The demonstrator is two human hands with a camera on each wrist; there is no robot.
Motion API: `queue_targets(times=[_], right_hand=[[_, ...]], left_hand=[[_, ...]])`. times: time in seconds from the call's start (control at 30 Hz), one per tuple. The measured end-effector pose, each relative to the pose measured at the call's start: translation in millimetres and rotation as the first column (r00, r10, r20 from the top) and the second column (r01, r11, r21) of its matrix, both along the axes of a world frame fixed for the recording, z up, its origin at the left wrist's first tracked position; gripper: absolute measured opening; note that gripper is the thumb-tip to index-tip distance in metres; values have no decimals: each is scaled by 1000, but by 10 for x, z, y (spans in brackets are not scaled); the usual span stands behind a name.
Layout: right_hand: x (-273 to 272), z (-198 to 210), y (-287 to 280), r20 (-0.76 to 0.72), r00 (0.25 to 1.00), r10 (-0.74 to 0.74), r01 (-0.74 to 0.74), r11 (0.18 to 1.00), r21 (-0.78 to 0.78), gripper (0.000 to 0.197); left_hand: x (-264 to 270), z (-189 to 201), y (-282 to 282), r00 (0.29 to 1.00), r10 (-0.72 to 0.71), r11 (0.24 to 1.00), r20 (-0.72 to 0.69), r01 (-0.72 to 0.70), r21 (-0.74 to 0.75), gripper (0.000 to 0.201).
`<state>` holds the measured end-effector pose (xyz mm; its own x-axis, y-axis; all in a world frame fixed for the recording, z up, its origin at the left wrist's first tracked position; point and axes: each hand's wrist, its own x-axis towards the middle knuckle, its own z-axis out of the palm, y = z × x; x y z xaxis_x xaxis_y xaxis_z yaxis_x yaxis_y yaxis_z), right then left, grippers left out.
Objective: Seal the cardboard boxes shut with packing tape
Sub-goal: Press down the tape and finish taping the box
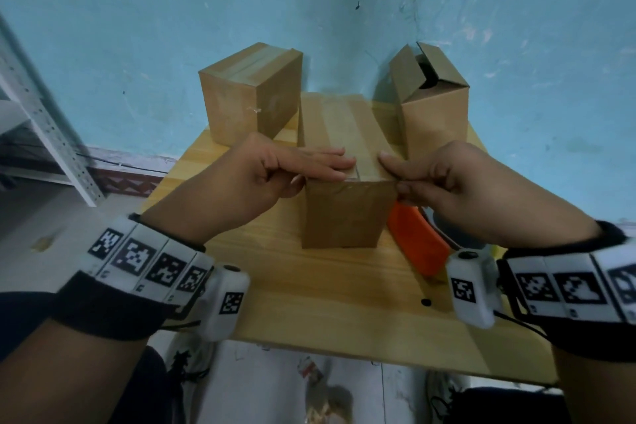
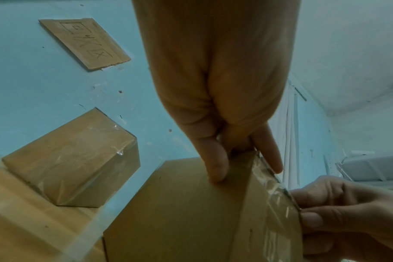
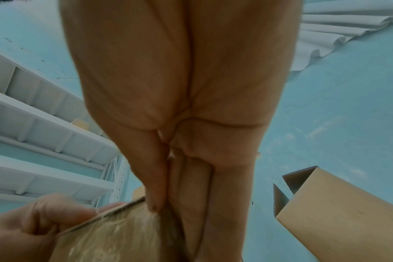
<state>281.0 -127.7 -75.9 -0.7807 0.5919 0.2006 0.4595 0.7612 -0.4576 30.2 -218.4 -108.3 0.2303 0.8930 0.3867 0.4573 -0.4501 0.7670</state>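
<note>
The middle cardboard box (image 1: 340,213) stands on the wooden table (image 1: 309,303) with clear tape (image 1: 339,127) down its top and over the near edge. My left hand (image 1: 323,172) lies with straight fingers flat on the top at the near edge, its thumb against the left side face (image 2: 180,212). At the near right corner my right hand (image 1: 392,173) pinches the top edge, index finger on the top, thumb on the taped front face (image 3: 115,239). An orange tape dispenser (image 1: 418,241) lies under my right wrist, partly hidden.
A taped box (image 1: 247,93) stands at the back left. At the back right is a box (image 1: 433,103) with its flaps open. The blue wall is close behind them. A metal shelf (image 1: 44,127) stands left of the table.
</note>
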Motion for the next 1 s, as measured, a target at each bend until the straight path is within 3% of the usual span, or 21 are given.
queue_targets(times=[0.13,0.23,0.3,0.37,0.47,0.53,0.63,0.73,0.83,0.93,1.0], right_hand=[[-11,4,-28,-6,999,-34,34,999,27,36],[-43,36,-102,-64,991,-118,118,993,-4,34],[-124,55,-194,-78,976,-202,203,979,4,44],[-261,39,-308,-38,947,-318,320,938,136,57],[-448,-11,-447,-75,913,-401,404,865,298,51],[-445,-32,-383,-95,915,-393,403,868,289,47],[-324,-12,-199,-32,968,-251,251,937,242,33],[-179,-11,-104,-113,987,-115,118,993,19,26],[-85,-26,-60,-241,962,-126,22,920,-392,26],[-35,-36,-47,-288,948,-135,-38,852,-522,29],[-22,-55,-38,-334,916,-221,1,834,-551,35]], left_hand=[[83,4,9,994,102,994,25,-103,42,55],[54,49,-33,997,66,998,-34,-66,1,58],[83,80,-65,997,77,996,-28,-78,-46,49],[202,68,-89,981,194,981,-9,-194,-19,44],[426,24,-102,915,395,911,-84,-379,164,43],[455,20,-81,896,436,886,-86,-411,215,35],[322,48,-17,927,374,920,-41,-364,146,27],[183,81,2,967,250,968,-40,-249,42,30],[100,105,-11,990,140,990,-24,-141,-22,33],[18,120,-39,996,79,994,-33,-81,-73,36],[-38,123,-57,998,50,994,-29,-52,-96,39]])
